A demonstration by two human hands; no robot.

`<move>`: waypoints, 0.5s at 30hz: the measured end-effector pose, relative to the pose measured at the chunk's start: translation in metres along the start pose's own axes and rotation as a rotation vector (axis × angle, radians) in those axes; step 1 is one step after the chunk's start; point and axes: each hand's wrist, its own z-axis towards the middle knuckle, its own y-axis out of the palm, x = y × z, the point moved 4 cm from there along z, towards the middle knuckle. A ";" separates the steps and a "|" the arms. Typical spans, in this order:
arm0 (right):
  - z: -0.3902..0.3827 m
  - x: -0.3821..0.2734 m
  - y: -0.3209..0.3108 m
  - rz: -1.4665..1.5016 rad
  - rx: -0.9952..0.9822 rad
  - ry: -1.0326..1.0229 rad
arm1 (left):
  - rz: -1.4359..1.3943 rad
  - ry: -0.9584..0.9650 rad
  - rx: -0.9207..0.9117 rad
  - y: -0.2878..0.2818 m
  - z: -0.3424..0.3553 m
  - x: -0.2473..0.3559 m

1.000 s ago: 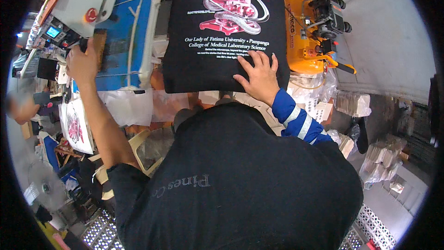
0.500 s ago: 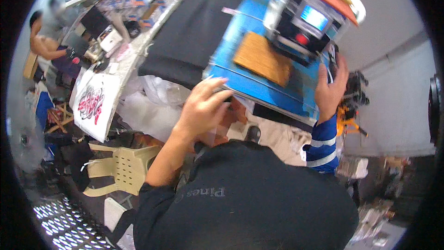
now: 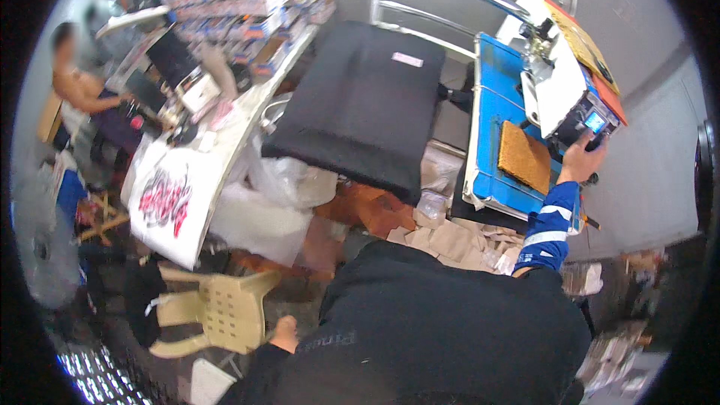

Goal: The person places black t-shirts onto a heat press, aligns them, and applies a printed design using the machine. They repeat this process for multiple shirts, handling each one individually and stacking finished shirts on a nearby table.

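Observation:
My right hand (image 3: 583, 159), below a blue and white sleeve, reaches to the control box (image 3: 576, 121) of a press-like machine. Its fingers are stretched out at the lit screen (image 3: 595, 121); whether a fingertip touches the panel is hard to tell. Beneath and left of the box lies a blue bed (image 3: 491, 112) with cords across it, and a brown rectangular pad (image 3: 523, 157) rests on that bed. My left hand (image 3: 285, 334) hangs low beside a beige plastic chair (image 3: 225, 313). Its fingers are mostly hidden.
A black padded bed (image 3: 360, 97) stands left of the blue one. Farther left, a long table (image 3: 247, 131) bears stacked boxes (image 3: 232, 0) and a white printed sheet (image 3: 169, 199). Another person (image 3: 82, 90) works beyond it. Brown paper (image 3: 442, 244) lies on the floor.
My left hand has dropped from beside the blue bed's corner to near the chair. My right hand has gone from the machine's side to its screen. The whole view has shifted.

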 end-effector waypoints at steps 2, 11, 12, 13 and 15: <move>0.002 -0.004 0.009 0.012 -0.005 0.040 | 0.361 0.312 0.175 -0.010 0.024 0.050; 0.015 0.045 0.033 0.257 0.067 0.124 | -0.651 0.259 0.379 -0.284 0.120 0.169; 0.015 0.052 0.033 0.261 0.065 0.129 | -0.731 0.232 0.366 -0.301 0.126 0.166; 0.014 0.057 0.032 0.266 0.063 0.133 | -0.813 0.204 0.353 -0.318 0.132 0.163; 0.012 0.038 0.028 0.278 0.046 0.130 | -0.923 0.076 0.263 -0.339 0.138 0.147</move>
